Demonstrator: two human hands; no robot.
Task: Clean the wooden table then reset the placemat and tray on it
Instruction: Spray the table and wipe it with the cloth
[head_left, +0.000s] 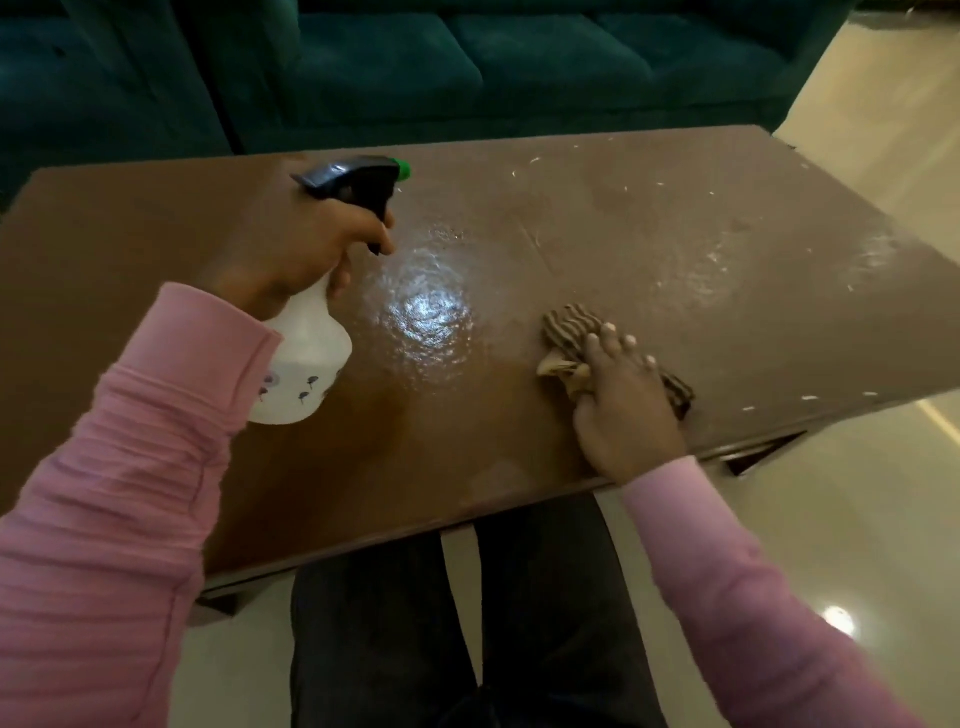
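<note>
Head view: shows the wooden surface across the middle, a teal sofa at 12 o'clock and pale floor at 4 o'clock. At 9 o'clock, finds the left hand, fingers clamped round the neck of a white spray bottle, one on the trigger, green nozzle toward 2 o'clock. At centre, catches a glossy wet patch. At 4 o'clock of that patch, finds the right hand, fingers straight and slightly apart, pressing a striped cloth flat near the front edge. Shows white specks unwiped toward 1 and 3 o'clock. Shows no placemat, no tray.

Likely risks:
- streaks or marked wood from liquid left pooled
- overspray reaching the sofa if triggered at this angle
- specks swept off onto the floor by a stroke toward 3 o'clock
</note>
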